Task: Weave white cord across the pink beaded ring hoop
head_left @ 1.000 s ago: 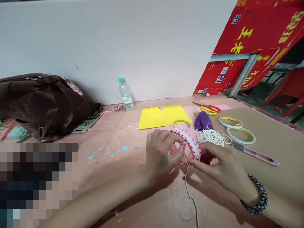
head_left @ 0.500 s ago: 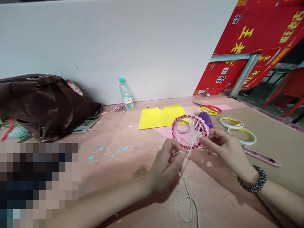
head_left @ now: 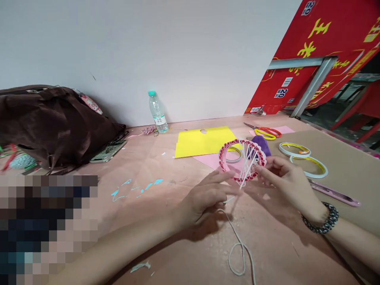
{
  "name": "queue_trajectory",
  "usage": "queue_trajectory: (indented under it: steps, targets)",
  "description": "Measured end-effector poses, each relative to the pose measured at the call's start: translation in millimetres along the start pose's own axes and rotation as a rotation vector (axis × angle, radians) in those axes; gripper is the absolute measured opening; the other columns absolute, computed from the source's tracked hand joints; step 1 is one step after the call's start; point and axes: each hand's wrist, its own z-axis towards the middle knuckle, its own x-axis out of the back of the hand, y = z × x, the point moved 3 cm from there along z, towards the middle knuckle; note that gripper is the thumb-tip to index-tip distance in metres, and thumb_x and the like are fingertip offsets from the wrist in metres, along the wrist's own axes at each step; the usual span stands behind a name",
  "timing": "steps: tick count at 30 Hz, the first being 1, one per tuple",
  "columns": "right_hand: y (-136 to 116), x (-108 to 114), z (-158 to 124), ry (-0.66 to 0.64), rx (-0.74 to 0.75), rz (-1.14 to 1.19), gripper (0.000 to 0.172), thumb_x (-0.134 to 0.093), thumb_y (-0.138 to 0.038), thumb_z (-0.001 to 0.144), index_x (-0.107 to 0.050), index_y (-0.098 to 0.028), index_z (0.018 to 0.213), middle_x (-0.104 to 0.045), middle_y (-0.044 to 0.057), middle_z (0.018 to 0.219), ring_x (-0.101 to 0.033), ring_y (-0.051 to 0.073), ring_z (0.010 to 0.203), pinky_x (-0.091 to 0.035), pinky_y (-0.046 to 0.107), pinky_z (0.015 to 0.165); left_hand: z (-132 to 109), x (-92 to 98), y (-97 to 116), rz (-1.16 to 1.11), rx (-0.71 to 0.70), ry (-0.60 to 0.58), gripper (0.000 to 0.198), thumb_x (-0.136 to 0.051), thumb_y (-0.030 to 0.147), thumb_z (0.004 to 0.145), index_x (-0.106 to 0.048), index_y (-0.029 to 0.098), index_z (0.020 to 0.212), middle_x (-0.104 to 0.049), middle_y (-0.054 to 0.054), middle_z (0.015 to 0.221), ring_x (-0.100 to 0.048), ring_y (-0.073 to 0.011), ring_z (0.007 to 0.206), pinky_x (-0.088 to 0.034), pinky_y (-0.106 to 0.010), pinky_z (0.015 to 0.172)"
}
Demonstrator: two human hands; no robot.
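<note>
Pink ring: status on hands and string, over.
Right hand holds pink ring upright. Left hand pinches white string, slack looped on table. Tape rolls beside right hand.

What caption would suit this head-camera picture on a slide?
Right hand holds a pink ring upright above the table while the left hand pinches white string laced across it.

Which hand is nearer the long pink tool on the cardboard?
Right. The right hand, holding the pink hoop by its rim, is just left of the long pink tool; the left hand, pinching the white string, lies farther left.
</note>
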Motion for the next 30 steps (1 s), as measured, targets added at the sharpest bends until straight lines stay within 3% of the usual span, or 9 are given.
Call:
queue_trajectory:
  steps: [4, 7, 9, 13, 17, 19, 21, 25, 30]
  targets:
    - [-2, 0, -1, -0.007, 0.012, -0.009, 0.027, -0.064, -0.048, 0.077, -0.056, -0.023, 0.078, -0.059, -0.001, 0.062, -0.055, 0.015, 0.053, -0.045, 0.027, 0.05, -11, -8.3, -16, -0.189, 0.396, 0.06, 0.032, -0.028, 0.042, 0.095, -0.047, 0.02, 0.083, -0.052, 0.003, 0.062, -0.052, -0.0101, 0.057, -0.049, -0.031, 0.07]
    - [-5, 2, -3, 0.014, 0.026, -0.027, 0.025, -0.063, -0.048, 0.077, -0.056, -0.025, 0.078, -0.059, -0.001, 0.06, -0.056, 0.016, 0.053, -0.045, 0.028, 0.05, -16, -14.2, -30, -0.34, 0.762, 0.105, 0.026, -0.047, 0.047, 0.088, -0.045, 0.022, 0.096, -0.04, 0.009, 0.056, -0.04, -0.0069, 0.046, -0.044, -0.021, 0.051]
    - [-6, 1, -5, 0.012, 0.038, -0.033, 0.023, -0.063, -0.048, 0.077, -0.057, -0.026, 0.078, -0.059, -0.001, 0.06, -0.056, 0.016, 0.053, -0.046, 0.029, 0.05, -13, -15.5, -35, -0.347, 0.856, 0.068, 0.033, -0.058, 0.043, 0.081, -0.049, 0.022, 0.105, -0.045, 0.009, 0.058, -0.044, -0.0069, 0.05, -0.046, -0.022, 0.056]
    - [-3, -3, -8, -0.003, 0.042, -0.038, 0.022, -0.063, -0.047, 0.078, -0.056, -0.026, 0.078, -0.059, -0.001, 0.061, -0.056, 0.015, 0.054, -0.046, 0.028, 0.051, -2, -8.8, -35, -0.14, 0.663, -0.014, 0.026, -0.046, 0.035, 0.09, -0.065, 0.017, 0.088, -0.065, -0.003, 0.081, -0.059, -0.0137, 0.075, -0.047, -0.028, 0.074]
    - [2, -10, -8, -0.032, 0.025, -0.043, 0.024, -0.063, -0.046, 0.079, -0.056, -0.023, 0.077, -0.057, -0.002, 0.061, -0.054, 0.013, 0.054, -0.044, 0.026, 0.051, 1, 4.8, -28, 0.113, 0.307, 0.09, 0.029, -0.041, 0.03, 0.093, -0.062, 0.017, 0.079, -0.061, -0.011, 0.114, -0.05, -0.0219, 0.112, -0.039, -0.038, 0.096]
    - [3, -12, -8, -0.054, 0.017, -0.027, 0.024, -0.063, -0.045, 0.079, -0.057, -0.023, 0.079, -0.058, -0.002, 0.063, -0.054, 0.013, 0.054, -0.044, 0.025, 0.051, 1, 5.8, -22, 0.081, 0.114, 0.026, 0.025, -0.041, 0.027, 0.092, -0.06, 0.017, 0.08, -0.054, -0.012, 0.128, -0.04, -0.0237, 0.127, -0.029, -0.043, 0.106]
    - [5, -14, -8, -0.08, 0.009, -0.008, 0.023, -0.063, -0.044, 0.08, -0.057, -0.022, 0.082, -0.058, -0.001, 0.065, -0.054, 0.013, 0.054, -0.044, 0.025, 0.051, -1, 3.4, -19, -0.044, 0.028, -0.083, 0.025, -0.037, 0.026, 0.094, -0.059, 0.018, 0.084, -0.061, -0.012, 0.119, -0.045, -0.0225, 0.123, -0.028, -0.044, 0.107]
    - [9, -15, -8, -0.096, -0.015, -0.007, 0.024, -0.062, -0.044, 0.08, -0.056, -0.021, 0.081, -0.057, -0.001, 0.067, -0.052, 0.013, 0.057, -0.043, 0.025, 0.051, -10, -4.2, -20, -0.241, 0.148, -0.137, 0.031, -0.037, 0.036, 0.093, -0.053, 0.018, 0.073, -0.061, -0.006, 0.07, -0.059, -0.0179, 0.081, -0.045, -0.035, 0.081]
    - [12, -14, -9, -0.072, -0.015, -0.051, 0.026, -0.061, -0.046, 0.081, -0.054, -0.021, 0.078, -0.055, -0.001, 0.065, -0.05, 0.014, 0.058, -0.041, 0.025, 0.052, -15, -12.1, -36, -0.299, 0.653, -0.011, 0.023, -0.061, 0.035, 0.079, -0.044, 0.02, 0.083, -0.042, 0.007, 0.057, -0.038, -0.0072, 0.049, -0.033, -0.019, 0.048]
